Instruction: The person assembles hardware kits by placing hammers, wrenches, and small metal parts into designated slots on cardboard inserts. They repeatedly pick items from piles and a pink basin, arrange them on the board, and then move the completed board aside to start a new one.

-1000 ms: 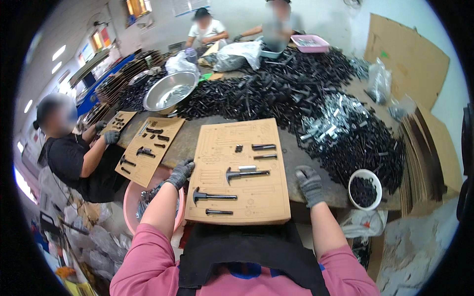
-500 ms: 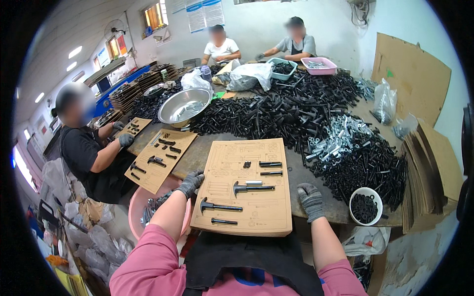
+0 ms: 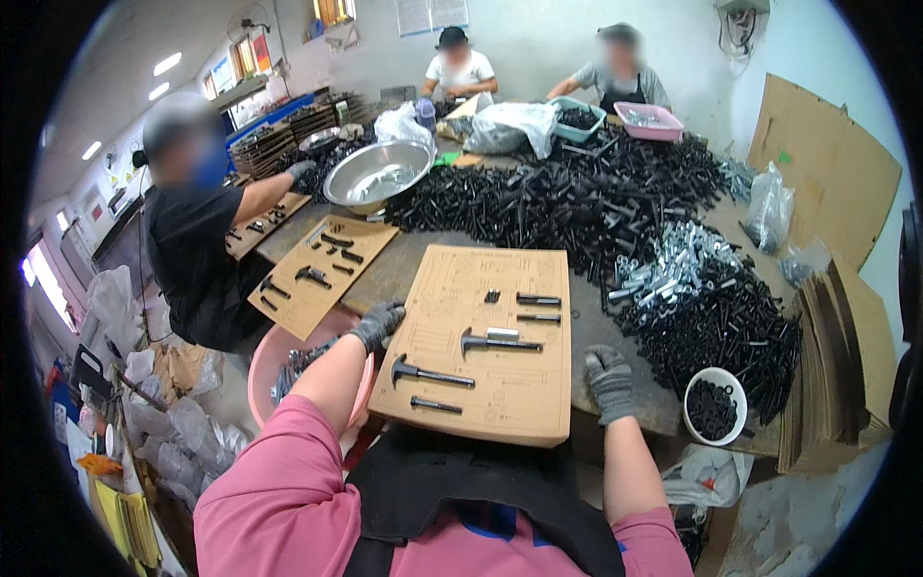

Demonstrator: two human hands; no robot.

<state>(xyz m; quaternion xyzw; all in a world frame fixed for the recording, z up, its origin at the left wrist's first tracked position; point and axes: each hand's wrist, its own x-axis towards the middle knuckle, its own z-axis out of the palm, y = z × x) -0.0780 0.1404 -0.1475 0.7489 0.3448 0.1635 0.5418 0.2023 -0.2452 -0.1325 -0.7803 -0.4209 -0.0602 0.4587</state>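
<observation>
We should keep the card (image 3: 524, 392) level at six o'clock on the desk (image 3: 392, 268), its metal parts (image 3: 434, 372) settled; left hand (image 3: 378, 325) at nine, right hand (image 3: 610, 384) near three, fingers' grip we cannot tell.

We see a brown, line-printed cardboard panel (image 3: 447, 279) lying face up. Across it lie two black hammer-shaped parts (image 3: 435, 375), a silver tube (image 3: 502, 334) just beyond the right one, and black rods (image 3: 436, 405) near left and far right.
</observation>
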